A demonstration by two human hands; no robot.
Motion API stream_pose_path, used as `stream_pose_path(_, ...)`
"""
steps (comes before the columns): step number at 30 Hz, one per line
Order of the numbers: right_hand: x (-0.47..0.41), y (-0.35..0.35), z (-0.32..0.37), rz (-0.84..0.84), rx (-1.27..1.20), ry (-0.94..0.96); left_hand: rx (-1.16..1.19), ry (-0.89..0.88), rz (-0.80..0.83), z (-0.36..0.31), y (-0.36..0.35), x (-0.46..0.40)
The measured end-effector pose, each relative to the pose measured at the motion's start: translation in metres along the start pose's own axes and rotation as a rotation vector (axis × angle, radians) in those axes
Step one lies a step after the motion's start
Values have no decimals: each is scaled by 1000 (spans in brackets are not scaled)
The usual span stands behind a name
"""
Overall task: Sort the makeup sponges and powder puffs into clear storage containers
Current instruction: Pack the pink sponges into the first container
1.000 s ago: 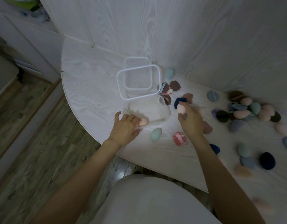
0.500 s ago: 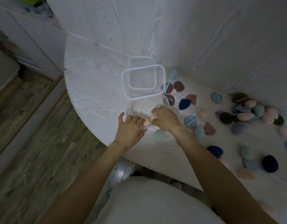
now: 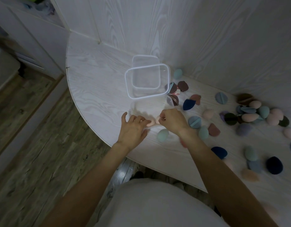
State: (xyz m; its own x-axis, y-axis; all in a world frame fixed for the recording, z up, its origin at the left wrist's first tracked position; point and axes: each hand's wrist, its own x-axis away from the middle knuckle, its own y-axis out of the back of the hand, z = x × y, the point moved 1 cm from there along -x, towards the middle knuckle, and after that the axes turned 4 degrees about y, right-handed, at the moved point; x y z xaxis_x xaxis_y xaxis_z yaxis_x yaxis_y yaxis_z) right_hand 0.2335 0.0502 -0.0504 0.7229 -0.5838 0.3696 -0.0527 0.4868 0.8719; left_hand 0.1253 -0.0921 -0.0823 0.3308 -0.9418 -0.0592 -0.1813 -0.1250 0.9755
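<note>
Both hands meet at the near-left edge of the white wood-grain bench (image 3: 95,76), right in front of a low clear container (image 3: 151,108) that's hard to make out. Left hand (image 3: 133,128) lies knuckles-up, fingers curled w/ tips on a pink sponge (image 3: 151,123); can't tell if it's actually grasping or just resting on it. Right hand (image 3: 171,120) is clenched around a second pink sponge (image 3: 157,120), thumb & fingertips pinching it; the 2 pink pieces touch each other betw. the hands.

Just far of them sits a taller clear container w/ white rim (image 3: 147,82), upright, nothing visible inside. Mint egg sponge (image 3: 162,135) lies near the right wrist. To the right: blue round powder puff w/ strap (image 3: 194,122), teal sponge (image 3: 203,132), mauve puff (image 3: 213,129), navy teardrop puff (image 3: 188,104). Dark brown puffs (image 3: 182,86) cluster beside the tall container's right wall. Far right, a heap of mixed sponges & puffs (image 3: 256,113) against the wall; more scattered loose along the near-right bench, incl. a navy puff (image 3: 274,165).
</note>
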Motion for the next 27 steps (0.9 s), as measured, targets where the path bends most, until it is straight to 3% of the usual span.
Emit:
stream_pose_path(8, 1, -5, 3, -100, -90, 28, 29, 5, -4, 0, 0, 3)
stream_pose_path(20, 9, -1, -1, -106, -92, 58, 193, -48, -64, -5, -2, -2)
stream_pose_path(23, 22, 9, -6, -197, -144, 84, 228, -54, -36, -14, -2, -9)
stream_pose_path(27, 47, 20, -47, -491, -236, 1, 196, -73, 46, -29, -3, -17)
